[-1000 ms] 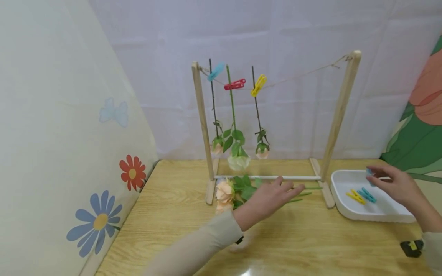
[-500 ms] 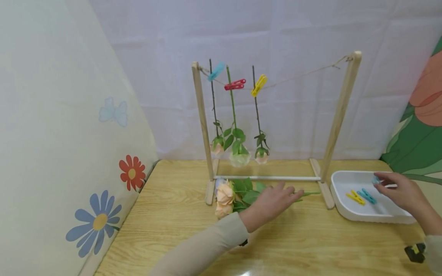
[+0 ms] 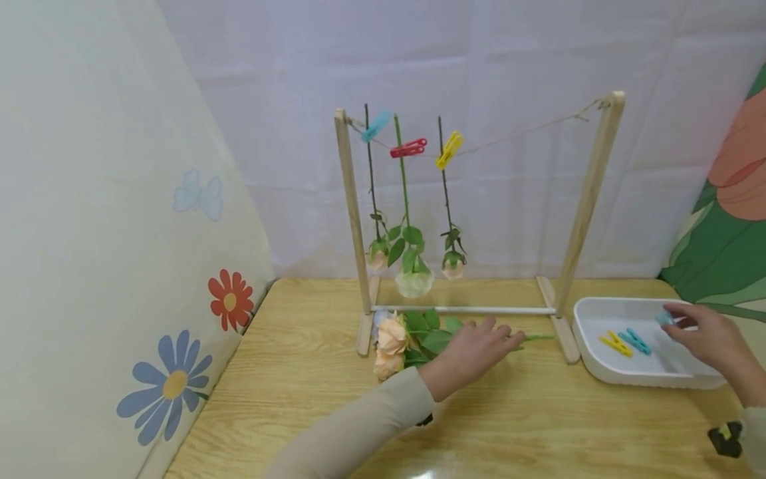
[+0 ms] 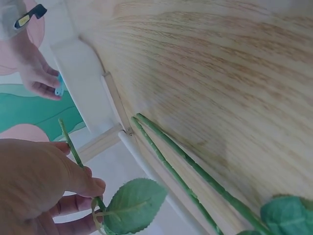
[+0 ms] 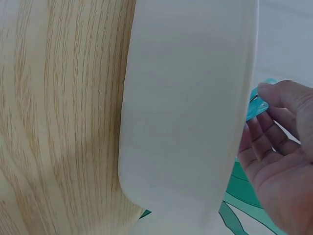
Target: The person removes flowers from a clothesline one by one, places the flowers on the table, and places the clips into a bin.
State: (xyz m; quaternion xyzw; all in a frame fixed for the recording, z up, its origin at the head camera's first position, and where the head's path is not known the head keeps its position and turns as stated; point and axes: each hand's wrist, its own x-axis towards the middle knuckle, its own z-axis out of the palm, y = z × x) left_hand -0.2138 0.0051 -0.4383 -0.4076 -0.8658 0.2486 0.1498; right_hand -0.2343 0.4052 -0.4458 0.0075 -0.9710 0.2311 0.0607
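My left hand [image 3: 479, 349] is over the flowers lying on the table; in the left wrist view its thumb and fingers pinch a green flower stem [image 4: 72, 147] with one leaf [image 4: 136, 205]. The held flower's bloom is out of sight in that view. Peach roses [image 3: 391, 336] and a pale blue bloom [image 3: 380, 320] lie left of this hand. Two more stems [image 4: 181, 154] rest on the wood below. Over the white tray [image 3: 646, 380], my right hand [image 3: 712, 336] pinches a light blue clothespin [image 5: 257, 104] between thumb and fingertips.
Inside the tray lie a yellow clothespin [image 3: 616, 343] and a blue clothespin [image 3: 636, 341]. Behind the flowers stands a wooden frame [image 3: 589, 199] with a string. Three roses hang head-down from it by blue [image 3: 376, 126], red [image 3: 409, 148] and yellow [image 3: 449, 150] clothespins.
My right hand has shifted right across the tray, carrying the light blue clothespin. My left hand has moved slightly right and down over the stems. The hanging roses swing a little.
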